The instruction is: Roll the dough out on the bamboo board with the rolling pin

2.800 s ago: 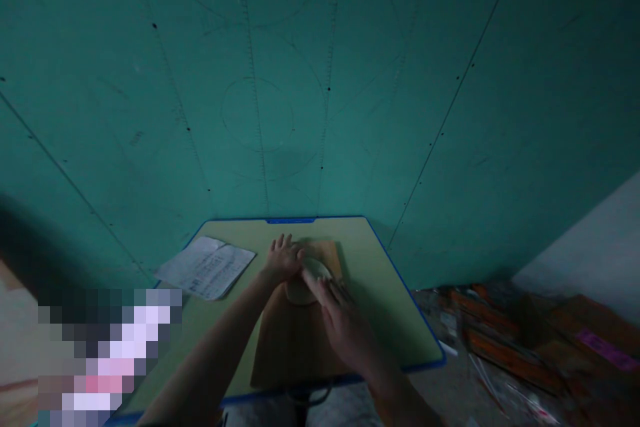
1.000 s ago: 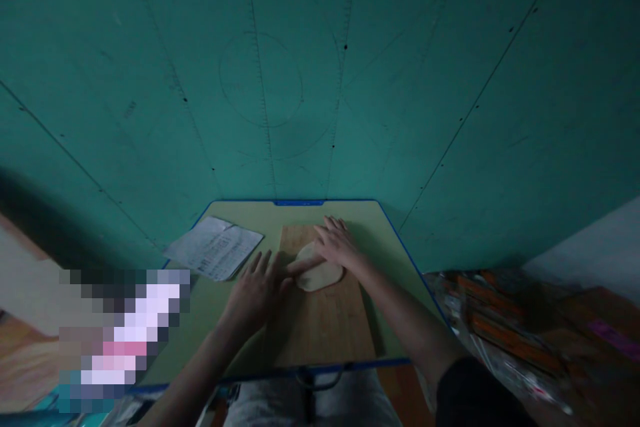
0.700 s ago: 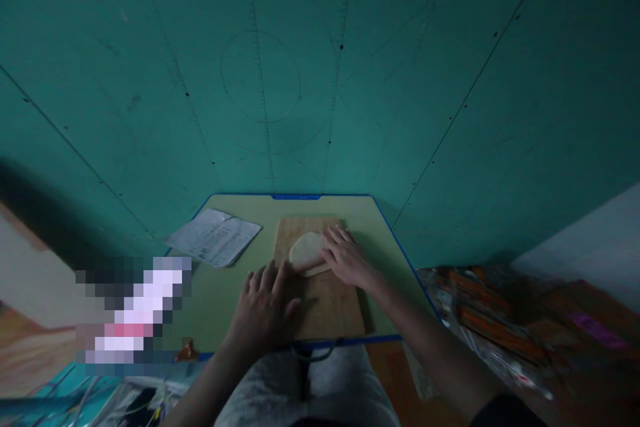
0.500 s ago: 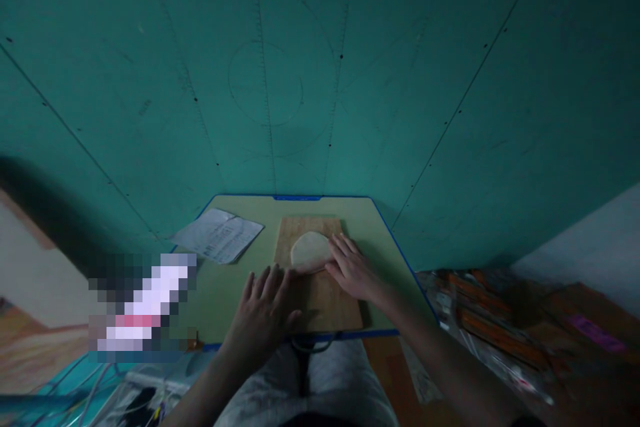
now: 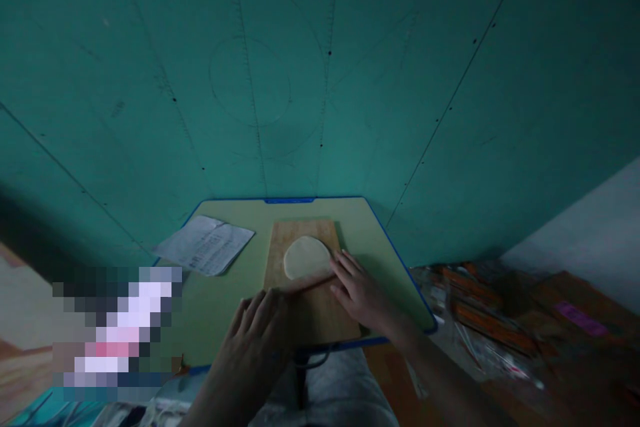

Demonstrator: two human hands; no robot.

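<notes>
A flat, pale round of dough (image 5: 306,257) lies on a wooden cutting board (image 5: 323,313). Along the near edge of the dough runs a thin wooden rolling pin (image 5: 311,280), slightly slanted. My left hand (image 5: 260,327) is over its left end with the fingers bent, hiding that end. At the right end, my right hand (image 5: 357,287) has its fingers over the pin, the fingertips beside the dough's right edge.
The board rests on a pale green table (image 5: 215,307) with a blue rim. A printed paper sheet (image 5: 207,245) lies at its back left. Behind stands a green wall (image 5: 280,80). Cardboard boxes (image 5: 565,307) and plastic-wrapped items are on the floor to the right.
My left hand has come nearer to me and its fingers are more bent. The rolling pin shows more clearly along the dough's near edge. The view has shifted slightly.
</notes>
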